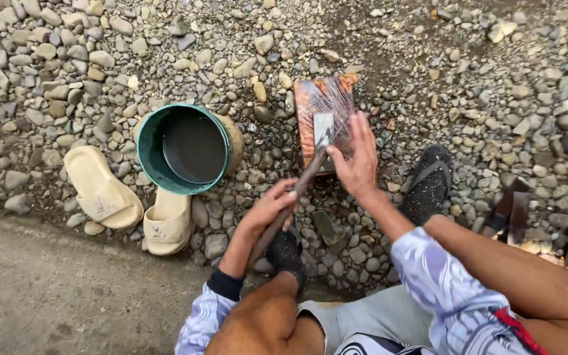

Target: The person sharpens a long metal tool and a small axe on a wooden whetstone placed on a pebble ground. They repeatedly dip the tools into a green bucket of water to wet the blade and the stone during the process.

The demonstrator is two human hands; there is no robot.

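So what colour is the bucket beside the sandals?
Green bucket, dark water inside; the head view shows it.

1. The blade [323,129] lies on the stone slab [310,105], which rests on the gravel [461,66].
2. The bucket [189,150] stands left of the slab.
3. Two sandals [103,187] lie left of and before the bucket.

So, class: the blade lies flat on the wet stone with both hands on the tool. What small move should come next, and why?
Probably a short push of the blade along the stone. The right hand presses it flat and the left hand grips the handle, so both are set for a stroke.
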